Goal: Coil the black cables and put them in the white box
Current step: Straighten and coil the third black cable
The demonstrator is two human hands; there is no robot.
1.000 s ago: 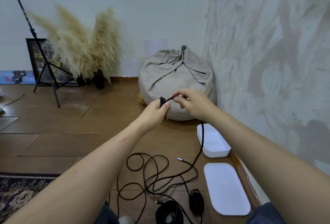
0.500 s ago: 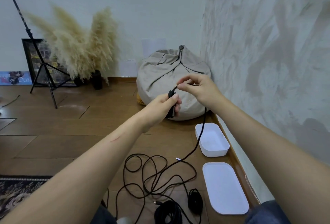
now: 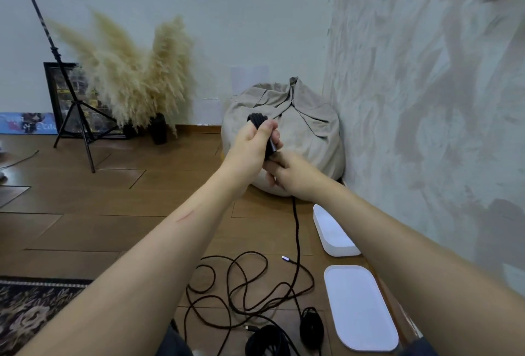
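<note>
Above left grip (image 3: 252, 144), black cable (image 3: 257, 120) loops stick out, fingers curled round bundle; right grip (image 3: 288, 175) just below, curled round hanging strand; white box (image 3: 335, 238) below right grip.

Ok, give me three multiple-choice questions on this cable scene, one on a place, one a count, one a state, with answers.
1. Where is the white lid? A on the white box; B on the floor beside it; C in a hand.
2. How many finished cable coils lie on the floor? A none; B five; C two.
3. What is the left hand doing? A gripping a wound cable bundle; B lying flat; C pointing.
Answers: B, it lies flat on the floorboards; C, two sit near the lid; A, its fingers curl round the bundle.
</note>
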